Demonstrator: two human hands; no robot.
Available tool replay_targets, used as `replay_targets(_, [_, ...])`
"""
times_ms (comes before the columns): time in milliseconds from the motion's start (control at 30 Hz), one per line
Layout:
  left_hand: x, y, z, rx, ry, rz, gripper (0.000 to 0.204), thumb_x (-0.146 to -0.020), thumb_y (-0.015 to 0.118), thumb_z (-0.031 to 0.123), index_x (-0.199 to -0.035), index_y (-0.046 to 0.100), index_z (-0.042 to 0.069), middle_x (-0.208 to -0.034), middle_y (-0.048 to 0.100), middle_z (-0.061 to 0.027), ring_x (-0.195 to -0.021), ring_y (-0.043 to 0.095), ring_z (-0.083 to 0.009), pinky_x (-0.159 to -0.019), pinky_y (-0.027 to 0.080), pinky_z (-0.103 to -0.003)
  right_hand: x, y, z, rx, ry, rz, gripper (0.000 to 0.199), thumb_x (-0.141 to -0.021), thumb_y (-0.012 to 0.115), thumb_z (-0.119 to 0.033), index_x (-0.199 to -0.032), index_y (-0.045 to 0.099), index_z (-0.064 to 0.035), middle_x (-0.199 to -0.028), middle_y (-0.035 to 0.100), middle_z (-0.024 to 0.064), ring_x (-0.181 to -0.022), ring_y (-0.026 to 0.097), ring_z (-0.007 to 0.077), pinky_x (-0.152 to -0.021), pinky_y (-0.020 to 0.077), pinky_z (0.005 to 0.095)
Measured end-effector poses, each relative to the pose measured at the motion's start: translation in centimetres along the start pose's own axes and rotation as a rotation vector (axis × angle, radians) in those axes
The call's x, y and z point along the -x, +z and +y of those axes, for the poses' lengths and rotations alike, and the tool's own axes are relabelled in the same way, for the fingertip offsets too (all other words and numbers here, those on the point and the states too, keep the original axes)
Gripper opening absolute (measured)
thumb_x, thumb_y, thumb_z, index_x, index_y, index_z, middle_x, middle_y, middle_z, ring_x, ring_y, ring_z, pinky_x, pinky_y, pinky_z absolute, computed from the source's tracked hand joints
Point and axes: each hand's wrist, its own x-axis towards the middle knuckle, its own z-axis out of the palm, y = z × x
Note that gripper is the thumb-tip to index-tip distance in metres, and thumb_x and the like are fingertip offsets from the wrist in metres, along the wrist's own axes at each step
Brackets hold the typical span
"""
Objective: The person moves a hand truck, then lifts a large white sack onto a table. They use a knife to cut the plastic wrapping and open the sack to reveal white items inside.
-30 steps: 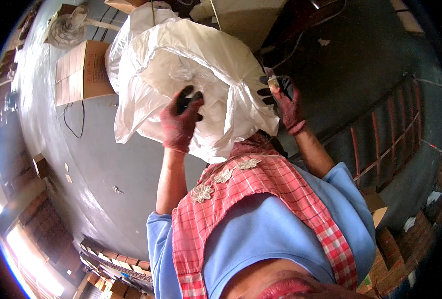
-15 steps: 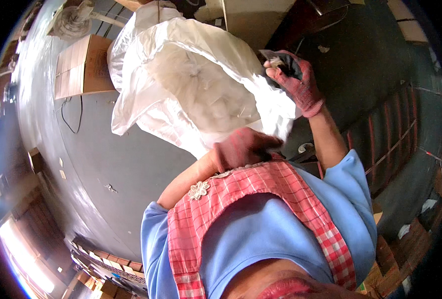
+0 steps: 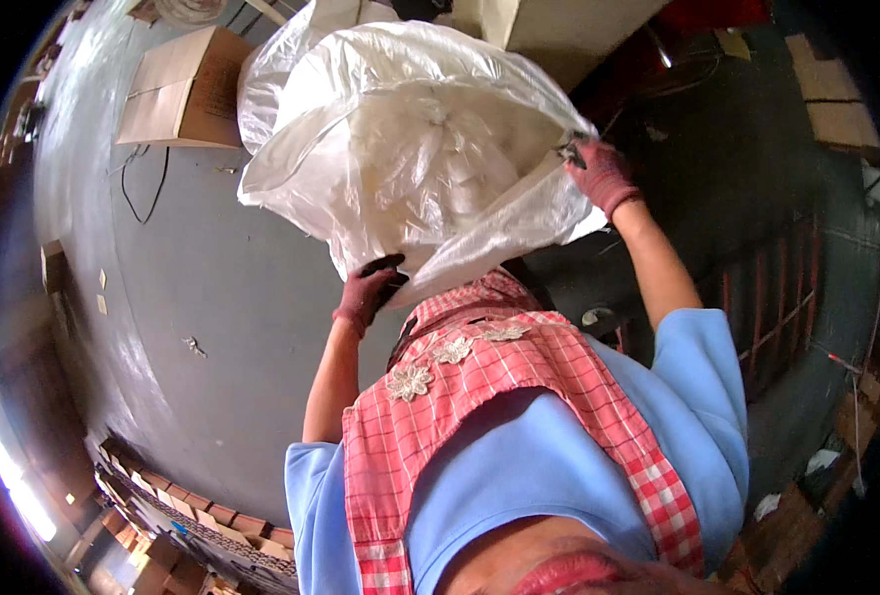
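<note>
Large clear plastic bag, bulging with pale crumpled material, fills the upper centre of the frame, held up above the grey floor. Left hand, in a red glove, is clamped on the bag's lower edge at centre; right hand, gloved alike, pinches the bag's rim at upper right. Cardboard box sits upper left, beside the bag.

One plastic bag, one cardboard box
</note>
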Motion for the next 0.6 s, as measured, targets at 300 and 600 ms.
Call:
replay_targets(300, [1.0, 2.6, 0.3, -0.652, 0.309, 0.264, 0.033, -0.075, 0.06, 0.01, -0.107, 0.059, 0.004, -0.089, 0.065, -0.0097, -0.081, 0.062, -0.0176, -0.074, 0.048, -0.029, -1.3, -2.4, -8.1, -0.636, -0.105, 0.296, 0.02, -0.073, 0.063, -0.017, -0.088, 0.062, -0.0046, -0.082, 0.063, 0.0131, -0.076, 0.062, 0.0235, -0.067, 0.0479, 0.0304])
replay_targets(600, [-3.7, 12.6, 12.2, -1.113, 0.833, 0.477, 0.036, -0.07, 0.066, 0.02, -0.105, 0.059, 0.011, -0.094, 0.062, -0.0099, -0.079, 0.061, -0.0231, -0.068, 0.048, -0.033, -6.6, 3.9, -9.5, -0.211, -0.028, 0.04, 0.042, -0.065, 0.069, -0.039, -0.091, 0.06, -0.0076, -0.091, 0.061, 0.0143, -0.084, 0.058, 0.0326, -0.071, 0.0469, 0.0393])
